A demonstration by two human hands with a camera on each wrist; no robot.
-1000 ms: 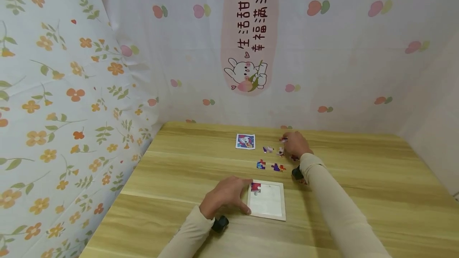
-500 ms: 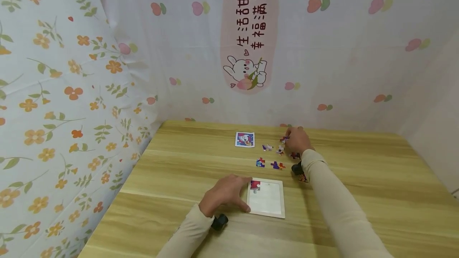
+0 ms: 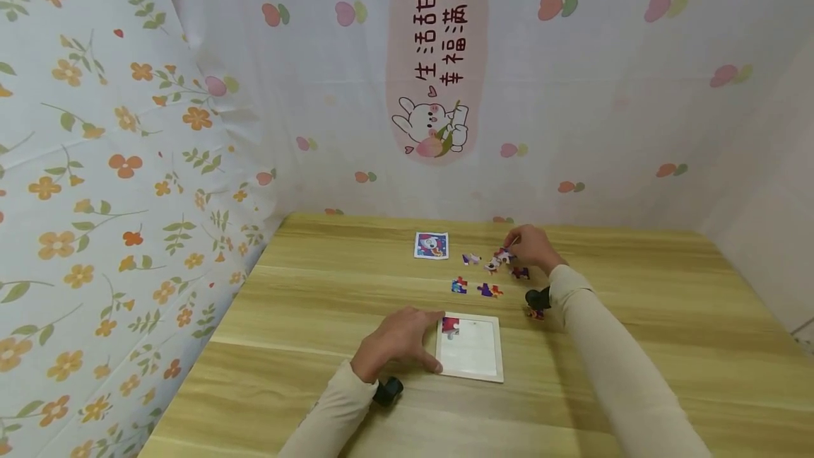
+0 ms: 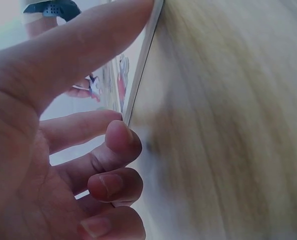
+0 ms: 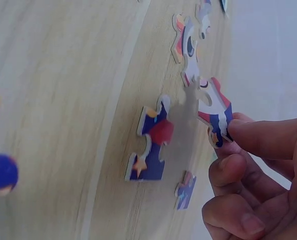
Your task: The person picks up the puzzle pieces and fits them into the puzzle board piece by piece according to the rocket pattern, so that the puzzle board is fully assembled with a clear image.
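Presently, in the head view, the puzzle tray point(image 3: 500, 352) is laid flat on the table point(image 3: 331, 288) and may be taken as the centre of the dial, with twelve o'clock away from the person. At nine o'clock, the tray's side is touched by the left hand point(image 3: 400, 339); its grip is spread, with thumb and index finger set apart near two corners, probably so that sliding is prevented. One red and grey corner piece point(image 3: 450, 326) is seated inside the tray, at about ten-thirty.

At one o'clock, a puzzle piece point(image 5: 216, 107) is pinched at its edge by the right hand point(image 3: 534, 246), whose grip is closed between thumb and fingers. By this edge hold, it seems, the printed face is left uncovered. Whether the neighbouring piece point(image 5: 188, 52) is touched by it cannot be told.

Other loose pieces point(image 3: 490, 290) are spread between twelve and two o'clock, apparently within easy reach. The picture card point(image 3: 431, 245) is placed at eleven o'clock, face up, perhaps so that it can be consulted.
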